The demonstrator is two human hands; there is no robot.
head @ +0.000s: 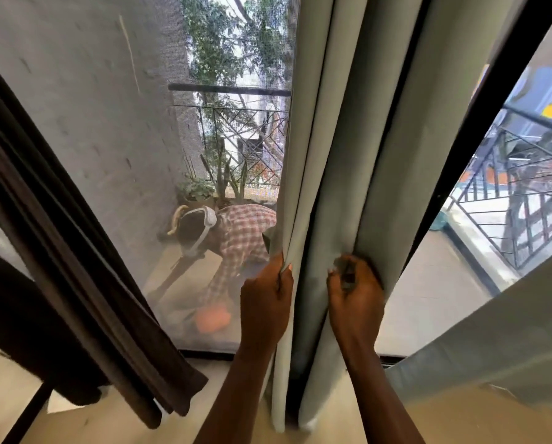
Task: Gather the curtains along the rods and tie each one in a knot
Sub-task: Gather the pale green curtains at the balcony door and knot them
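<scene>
A pale grey-green curtain [338,129] hangs in bunched folds down the middle of the view, in front of a glass door. My left hand [263,302] pinches its left edge fold at waist height. My right hand [354,296] grips a fold on the curtain's right side, fingers curled round the cloth. A dark brown curtain [75,283] hangs gathered on the left, its lower end loose above the floor. A second pale curtain panel [492,347] spreads across the lower right. The rods are out of view.
Behind a mesh screen [91,139] is a balcony where a person in a checked shirt [236,245] bends over the floor. Potted plants [204,190] and a metal railing [236,123] stand beyond. A black door frame [479,123] runs diagonally on the right.
</scene>
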